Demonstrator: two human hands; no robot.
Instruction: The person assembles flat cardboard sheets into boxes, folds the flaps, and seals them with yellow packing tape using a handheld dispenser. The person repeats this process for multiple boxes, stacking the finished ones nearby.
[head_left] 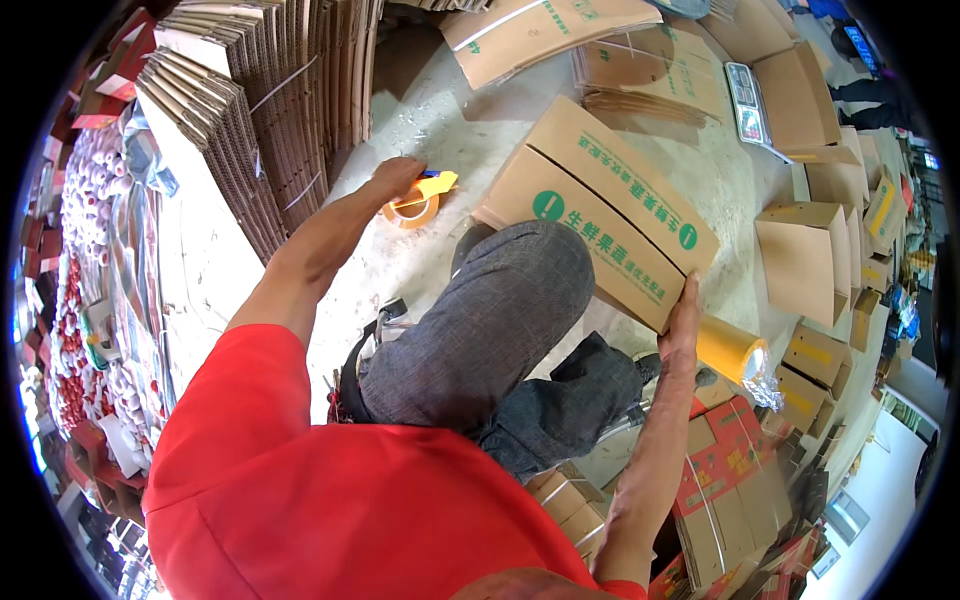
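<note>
My left hand is closed round the grip of a tape dispenser, a yellow one with a roll of orange tape in it. The dispenser is held out beyond my knee, apart from the carton. A brown cardboard carton with green print leans tilted against my raised knee, its top flaps folded to a narrow seam. At the carton's near right corner, my right hand grips the edge; some of its fingers are hidden. Beside that hand stands a large yellow tape roll with crumpled clear film at its end.
Tall stacks of flattened cartons stand at the left. More flat cartons lie ahead, near a scale. Open cartons line the right side. Bundled red-and-brown cartons sit near my right forearm.
</note>
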